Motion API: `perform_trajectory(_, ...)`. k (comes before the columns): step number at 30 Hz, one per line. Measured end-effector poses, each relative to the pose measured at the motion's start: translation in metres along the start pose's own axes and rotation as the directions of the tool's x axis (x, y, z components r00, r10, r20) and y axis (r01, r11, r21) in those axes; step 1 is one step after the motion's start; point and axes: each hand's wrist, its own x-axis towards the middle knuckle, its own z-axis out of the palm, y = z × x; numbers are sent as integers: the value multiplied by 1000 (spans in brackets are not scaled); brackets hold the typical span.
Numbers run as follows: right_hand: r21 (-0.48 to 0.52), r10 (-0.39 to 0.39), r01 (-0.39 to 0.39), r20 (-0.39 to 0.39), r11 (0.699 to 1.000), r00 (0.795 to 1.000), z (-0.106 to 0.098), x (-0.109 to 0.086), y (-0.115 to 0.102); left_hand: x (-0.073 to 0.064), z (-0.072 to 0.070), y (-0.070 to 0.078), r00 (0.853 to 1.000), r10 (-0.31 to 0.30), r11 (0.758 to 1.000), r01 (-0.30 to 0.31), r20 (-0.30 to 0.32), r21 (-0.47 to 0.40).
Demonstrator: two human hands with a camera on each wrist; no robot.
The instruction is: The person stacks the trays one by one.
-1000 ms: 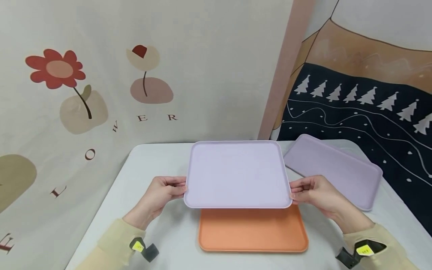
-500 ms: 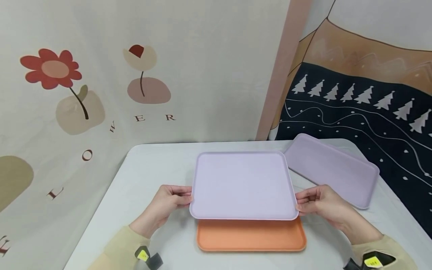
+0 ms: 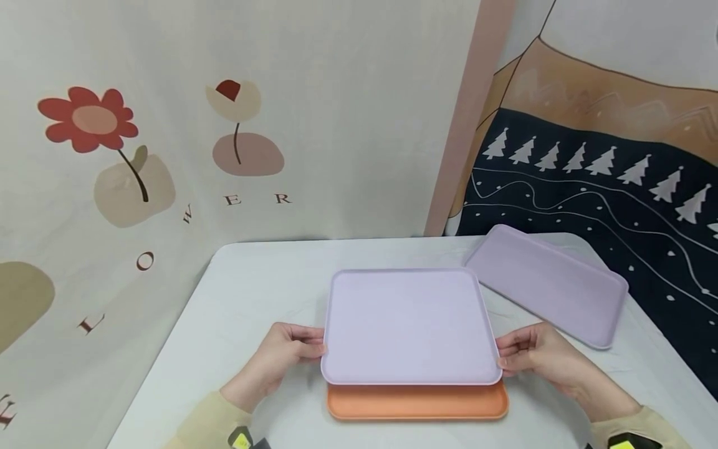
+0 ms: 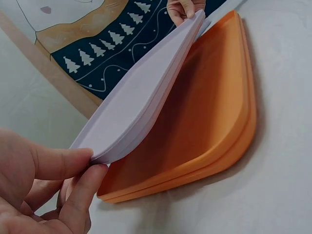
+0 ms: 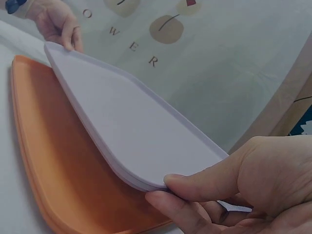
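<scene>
A lilac rectangular tray [image 3: 412, 327] is raised over an orange tray [image 3: 417, 405], covering most of it in the head view. My left hand [image 3: 291, 349] pinches the lilac tray's left edge between thumb and fingers; my right hand [image 3: 535, 350] pinches the right edge the same way. From the left wrist, the orange tray [image 4: 209, 102] lies on the table with a doubled rim line along its side, and the lilac tray [image 4: 131, 105] is tilted above it. The right wrist view also shows a gap between the lilac tray [image 5: 122, 117] and the orange one [image 5: 53, 131].
Another lilac tray [image 3: 552, 284] lies turned at an angle on the table's back right. The table [image 3: 269, 268] wears a white cover. Behind it hang a pale cloth [image 3: 359, 125] printed with flowers and letters and a dark cloth [image 3: 589, 193] with white trees.
Both hands have brought the lilac tray down and nearer, slightly rightward, so it hides more of the orange tray. The grip on its two edges stays the same.
</scene>
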Motion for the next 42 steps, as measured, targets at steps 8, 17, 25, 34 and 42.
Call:
perform_trajectory(8, 39, 7, -8, 39, 999, 999, 1, -4, 15, -6, 2, -13, 1000, 1, 999, -2, 20, 45)
perform_trajectory(17, 35, 32, -34, 54, 999, 998, 4, -8, 22, -10, 5, -21, 999, 0, 1000, -1, 51, 23)
perform_trajectory(25, 24, 46, -47, 56, 999, 997, 3, -10, 24, -11, 4, -31, 997, -12, 999, 9, 76, 40)
perform_trajectory(34, 18, 67, -68, 51, 998, 996, 3, -14, 24, -11, 5, -35, 996, -26, 999, 23, 79, 39)
perform_trajectory(42, 11, 64, -64, 32, 998, 997, 4, -18, 23, -10, 6, -34, 996, -25, 999, 22, 85, 30)
